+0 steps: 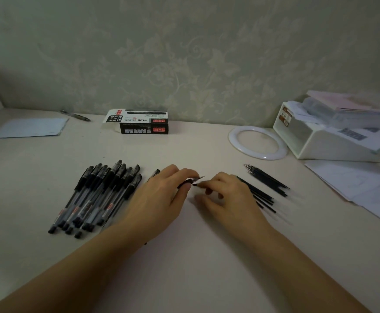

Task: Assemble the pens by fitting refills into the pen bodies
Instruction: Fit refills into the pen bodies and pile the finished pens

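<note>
Pen (190, 181): we see it at mid-worktop, long axis running left to right, metal tip pointing right and slightly toward the wall.
Left hand (162, 199): fingers curl round the pen's grip end, pinching it.
Right hand (227, 197): fingers curled, pinching a small dark piece (195, 184) just beside the tip.
Pen pile (98, 195): left of our hands.
Refills (263, 188): loose, right of them.
Box (139, 122): at the worktop's far edge, flap open; contents we cannot tell.

A single wide-angle view from the person's head looks forward and down across a pale table (184, 256) toward the far wall (184, 53). Both forearms enter from the near edge; the edges look blurred, perhaps from lens distortion.
</note>
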The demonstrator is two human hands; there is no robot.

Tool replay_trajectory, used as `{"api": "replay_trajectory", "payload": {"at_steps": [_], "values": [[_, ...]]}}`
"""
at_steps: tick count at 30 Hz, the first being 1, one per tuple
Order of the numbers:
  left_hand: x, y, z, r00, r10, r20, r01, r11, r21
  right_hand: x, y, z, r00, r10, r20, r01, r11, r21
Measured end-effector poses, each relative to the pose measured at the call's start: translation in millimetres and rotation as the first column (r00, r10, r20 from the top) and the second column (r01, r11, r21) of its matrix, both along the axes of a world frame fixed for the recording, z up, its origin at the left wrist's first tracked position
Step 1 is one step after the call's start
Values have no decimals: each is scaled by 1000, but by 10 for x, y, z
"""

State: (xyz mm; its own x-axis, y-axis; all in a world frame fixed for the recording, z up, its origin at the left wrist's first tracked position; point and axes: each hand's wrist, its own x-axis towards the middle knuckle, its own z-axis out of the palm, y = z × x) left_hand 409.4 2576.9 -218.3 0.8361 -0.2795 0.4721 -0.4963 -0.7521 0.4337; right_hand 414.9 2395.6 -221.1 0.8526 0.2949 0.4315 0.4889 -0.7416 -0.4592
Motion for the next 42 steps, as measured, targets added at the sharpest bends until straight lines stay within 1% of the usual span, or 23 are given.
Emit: {"api": "replay_trajectory", "payload": {"at_steps": [2,3,5,6,8,12,13,15,17,18,19,20,21,23,24,26,28,30,33,36,37,39,42], "values": [[-10,-6,14,1000,-13,16,14,999,-31,-16,-8,52,999,-51,-18,53,980,194],[-16,-13,19,999,-23,29,24,999,-39,-26,-6,80,995,-39,-87,66,941,332],[-34,-30,32,997,-45,56,48,998,-46,-57,23,137,960,76,-269,96,815,572],[-43,-38,40,996,-54,64,58,997,-51,-75,37,155,934,126,-334,126,759,639],[-56,-46,54,995,-69,75,74,995,-64,-101,52,168,892,188,-410,179,687,704],[-70,-49,64,994,-57,91,63,996,-61,-68,53,160,872,208,-443,243,602,761],[-72,-50,63,995,-40,90,45,998,-52,-39,35,168,879,194,-435,278,532,800],[-73,-47,66,997,-14,76,16,999,-28,32,-33,229,911,154,-382,320,322,891],[-69,-47,66,997,0,71,0,1000,-5,91,-165,303,949,-1,-314,308,202,930],[-64,-47,66,998,5,69,-5,1000,1,108,-238,331,954,-98,-282,297,205,933],[-60,-44,63,998,12,66,-12,1000,5,120,-307,345,952,-186,-244,286,251,925],[-56,-39,60,998,22,62,-22,1000,4,129,-362,347,945,-260,-199,284,348,894],[-51,-31,58,998,34,61,-35,999,2,136,-398,339,940,-308,-144,285,485,826],[-37,-6,55,995,76,57,-77,997,3,140,-413,293,947,-318,-47,282,752,597],[-32,11,54,993,105,52,-105,994,7,140,-406,254,953,-303,-15,273,834,479],[-22,50,56,987,159,37,-159,987,13,140,-383,144,960,-277,38,259,932,254],[-13,82,56,982,187,26,-188,982,25,147,-360,37,966,-253,53,251,967,44],[-10,102,62,981,195,19,-195,980,39,171,-369,-17,965,-262,15,263,964,-50],[-9,126,58,980,200,12,-201,978,56,196,-391,-29,958,-288,7,287,954,-87],[-7,138,56,980,200,19,-201,978,60,143,-352,73,982,-180,52,179,984,21],[-8,141,62,980,200,21,-201,978,59,108,-326,133,996,-88,22,87,995,57],[-12,150,80,978,206,25,-207,977,59,34,-283,217,983,113,-146,-110,994,26],[-18,183,100,973,228,26,-229,971,74,-16,-286,225,903,208,-377,-279,950,-144]]}}
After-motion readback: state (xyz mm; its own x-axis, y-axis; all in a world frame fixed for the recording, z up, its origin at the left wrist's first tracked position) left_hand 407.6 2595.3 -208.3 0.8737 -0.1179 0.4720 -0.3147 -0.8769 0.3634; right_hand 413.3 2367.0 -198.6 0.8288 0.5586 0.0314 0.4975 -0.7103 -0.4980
